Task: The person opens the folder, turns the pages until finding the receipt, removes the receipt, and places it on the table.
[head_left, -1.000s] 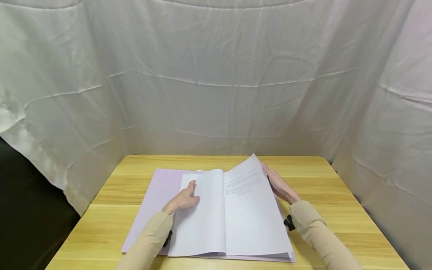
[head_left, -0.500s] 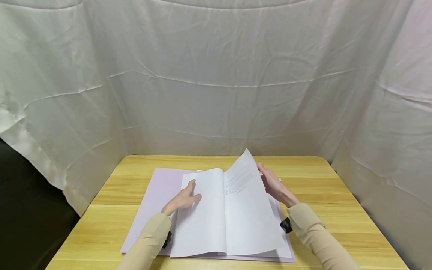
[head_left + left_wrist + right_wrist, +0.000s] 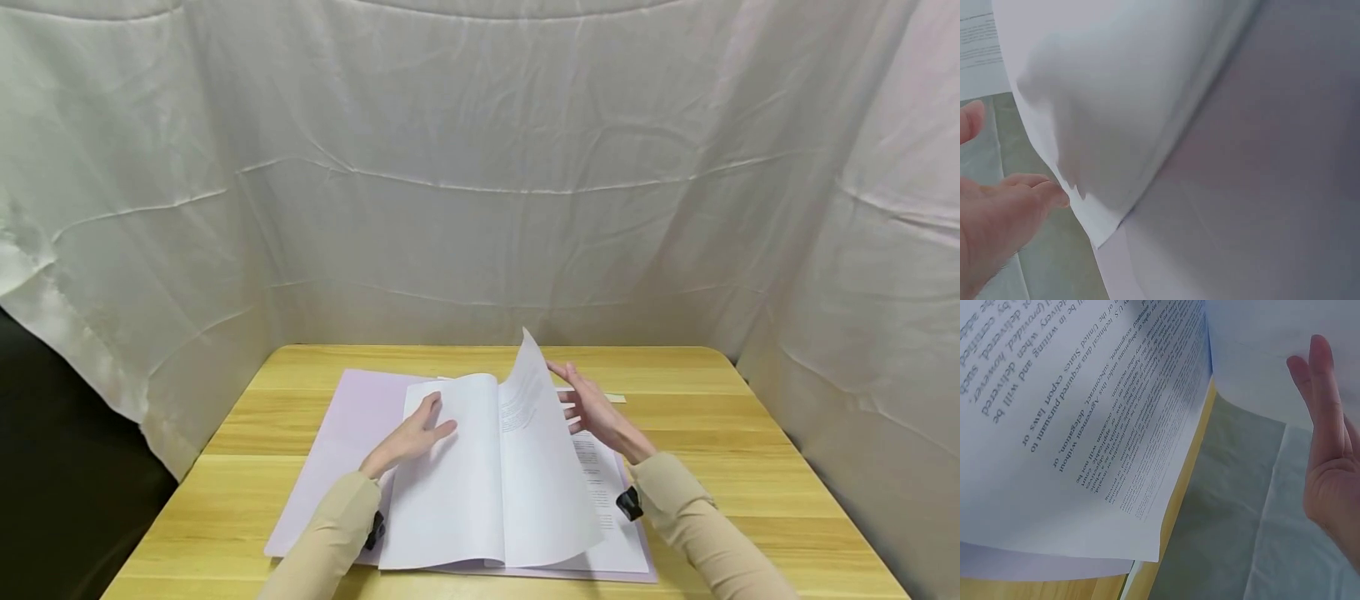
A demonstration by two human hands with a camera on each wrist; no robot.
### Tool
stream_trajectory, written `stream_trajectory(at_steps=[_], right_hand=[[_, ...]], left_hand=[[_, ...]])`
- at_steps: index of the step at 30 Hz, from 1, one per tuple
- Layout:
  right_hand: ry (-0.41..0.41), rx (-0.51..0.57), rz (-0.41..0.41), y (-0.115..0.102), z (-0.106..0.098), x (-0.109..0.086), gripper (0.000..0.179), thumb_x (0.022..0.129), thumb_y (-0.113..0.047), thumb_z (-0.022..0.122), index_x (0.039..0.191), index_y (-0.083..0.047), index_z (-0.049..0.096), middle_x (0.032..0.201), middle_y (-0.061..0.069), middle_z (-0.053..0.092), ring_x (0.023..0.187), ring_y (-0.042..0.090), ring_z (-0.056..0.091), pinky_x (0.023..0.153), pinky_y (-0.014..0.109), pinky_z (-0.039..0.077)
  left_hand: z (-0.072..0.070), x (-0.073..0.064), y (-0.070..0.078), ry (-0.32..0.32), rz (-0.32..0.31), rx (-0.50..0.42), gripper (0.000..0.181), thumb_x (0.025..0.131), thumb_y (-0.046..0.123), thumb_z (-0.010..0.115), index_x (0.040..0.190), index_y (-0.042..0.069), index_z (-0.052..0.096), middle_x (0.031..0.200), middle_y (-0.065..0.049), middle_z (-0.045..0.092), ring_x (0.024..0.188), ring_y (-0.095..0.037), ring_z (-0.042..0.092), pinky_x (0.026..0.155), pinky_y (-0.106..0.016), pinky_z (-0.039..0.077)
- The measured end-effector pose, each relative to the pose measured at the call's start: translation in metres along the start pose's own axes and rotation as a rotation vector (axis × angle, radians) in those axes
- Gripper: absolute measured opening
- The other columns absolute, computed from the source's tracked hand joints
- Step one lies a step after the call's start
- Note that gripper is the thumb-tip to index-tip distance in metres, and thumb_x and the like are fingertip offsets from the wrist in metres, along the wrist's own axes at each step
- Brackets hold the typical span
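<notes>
A lilac folder [image 3: 330, 467] lies spread on the table with a stack of white paper in it. Over the turned-back left pages [image 3: 450, 500] is my left hand [image 3: 408, 435], fingers loosely extended and thumb apart. One printed sheet [image 3: 540, 492] stands half raised at the middle, its top corner curling up and leftward. My right hand [image 3: 596, 414] is behind that sheet's right edge, fingers straight and spread. In the right wrist view, the fingers [image 3: 1325, 394] overlap the raised sheet, while a page of dense print [image 3: 1104, 425] lies uncovered at left.
The wooden table [image 3: 750, 467] extends around the folder. Pale cloth [image 3: 480, 208] hangs along the back and sides. A small pale tab [image 3: 615, 398] sticks out beyond the folder's upper right. Black material [image 3: 60, 450] shows at the far left.
The raised sheet has swung leftward and curled more, uncovering a printed page at the right. My right hand has moved left with it, its fingers spreading. The left hand has barely moved.
</notes>
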State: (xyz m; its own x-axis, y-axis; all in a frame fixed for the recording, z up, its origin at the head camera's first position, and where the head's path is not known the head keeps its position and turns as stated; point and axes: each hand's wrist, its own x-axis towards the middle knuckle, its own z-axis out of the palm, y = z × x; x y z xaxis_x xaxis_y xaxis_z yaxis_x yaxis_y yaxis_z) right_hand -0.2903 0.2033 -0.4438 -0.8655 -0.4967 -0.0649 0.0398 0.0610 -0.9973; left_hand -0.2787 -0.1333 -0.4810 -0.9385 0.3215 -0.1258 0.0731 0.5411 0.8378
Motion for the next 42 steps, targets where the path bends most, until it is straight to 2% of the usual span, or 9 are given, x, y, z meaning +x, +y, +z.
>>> stream_trajectory(at_steps=[2,5,13,19,22,31,42], right_hand=[[-0.005,-0.006,-0.01,0.0,0.001,0.0,0.067,0.108,-0.055,0.016,0.163,-0.018,0.013,0.128,0.031,0.065,0.078,0.015,0.076,0.063,0.028,0.062],[-0.014,-0.011,-0.015,-0.001,0.003,0.001,0.067,0.107,-0.056,0.016,0.163,-0.019,0.015,0.138,0.039,0.053,0.082,0.017,0.077,0.066,0.031,0.064],[-0.022,-0.03,-0.016,-0.001,0.007,0.004,0.065,0.108,-0.055,0.013,0.163,-0.02,0.016,0.146,0.036,0.046,0.097,0.024,0.077,0.073,0.037,0.065],[-0.031,-0.013,-0.02,0.0,0.009,0.005,0.067,0.108,-0.053,0.012,0.163,-0.014,0.012,0.153,0.037,0.035,0.118,0.049,0.064,0.083,0.053,0.062],[-0.042,0.013,-0.018,0.0,0.01,0.005,0.067,0.108,-0.053,0.012,0.163,-0.014,0.011,0.154,0.036,0.033,0.123,0.054,0.058,0.086,0.057,0.06],[-0.071,0.008,-0.022,-0.001,0.015,0.006,0.064,0.109,-0.051,0.011,0.163,-0.018,0.014,0.155,0.032,0.036,0.125,0.054,0.056,0.087,0.056,0.06],[-0.106,0.016,-0.023,-0.002,0.019,0.009,0.062,0.109,-0.048,0.009,0.163,-0.018,0.013,0.156,0.031,0.035,0.124,0.05,0.059,0.093,0.068,0.05]], left_hand=[[0.0,0.0,0.002,-0.009,0.004,-0.018,0.082,0.103,0.037,0.056,0.161,0.001,0.011,0.167,-0.022,0.019,0.156,-0.04,0.016,0.128,-0.057,0.014],[0.0,0.0,0.005,-0.018,0.015,-0.035,0.084,0.103,0.04,0.055,0.161,0.002,0.009,0.168,-0.022,0.017,0.156,-0.039,0.014,0.128,-0.058,0.013],[0.002,0.002,0.014,-0.033,0.058,-0.098,0.083,0.104,0.039,0.053,0.161,0.002,0.006,0.169,-0.022,0.012,0.157,-0.041,0.01,0.128,-0.057,0.013],[0.005,0.005,0.018,-0.037,0.09,-0.138,0.081,0.104,0.037,0.053,0.161,0.001,0.007,0.169,-0.022,0.011,0.157,-0.04,0.01,0.129,-0.056,0.013],[0.007,0.006,0.021,-0.046,0.099,-0.163,0.08,0.105,0.036,0.052,0.161,0.001,0.006,0.169,-0.02,0.012,0.157,-0.038,0.01,0.129,-0.054,0.012],[0.009,0.009,0.029,-0.085,0.14,-0.235,0.078,0.107,0.035,0.048,0.162,0.004,0.001,0.17,-0.017,0.009,0.157,-0.034,0.017,0.129,-0.051,0.016],[0.014,0.011,0.045,-0.112,0.18,-0.325,0.073,0.108,0.035,0.045,0.162,0.008,0.005,0.169,-0.015,0.019,0.157,-0.028,0.021,0.129,-0.048,0.018]])
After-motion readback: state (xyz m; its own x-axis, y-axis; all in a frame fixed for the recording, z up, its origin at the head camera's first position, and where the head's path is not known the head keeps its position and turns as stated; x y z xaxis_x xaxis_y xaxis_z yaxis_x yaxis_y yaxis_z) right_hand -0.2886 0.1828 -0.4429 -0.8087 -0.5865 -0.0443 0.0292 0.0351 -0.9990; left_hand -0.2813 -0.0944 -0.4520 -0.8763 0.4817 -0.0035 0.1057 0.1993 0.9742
